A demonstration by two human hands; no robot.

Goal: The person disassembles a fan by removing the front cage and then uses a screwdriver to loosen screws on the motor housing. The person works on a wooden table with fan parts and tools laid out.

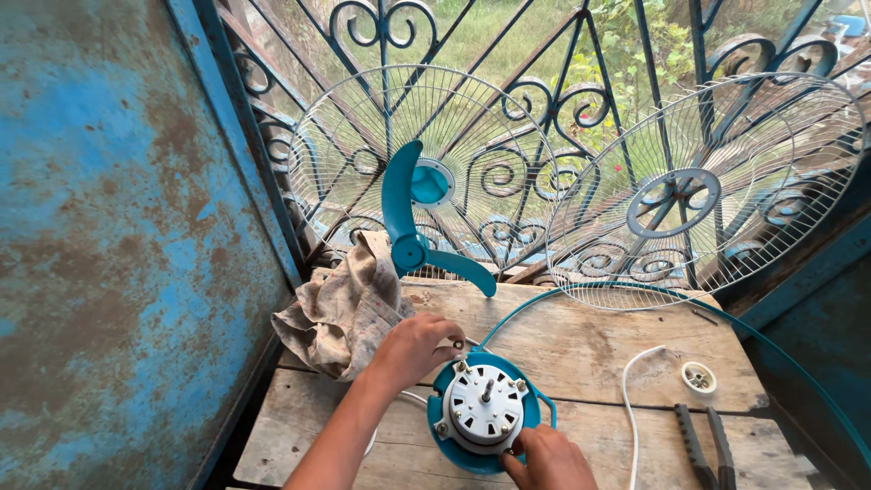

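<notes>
On wooden surface [581, 349], left hand [413, 349] pinches top edge of teal fan motor [485, 408]. Right hand [549, 458] grips its lower rim. Rag [340, 304] just beside.

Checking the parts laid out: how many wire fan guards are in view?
2. One wire guard leans on the railing behind the teal fan blade; the other wire guard leans on the railing at the right. Others may be out of view.

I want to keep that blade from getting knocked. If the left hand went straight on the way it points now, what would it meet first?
Likely not the blade. The left hand points right across the top of the fan motor, so it would probably reach the white cord first. The fan blade stands further back; depth is unclear.
</notes>
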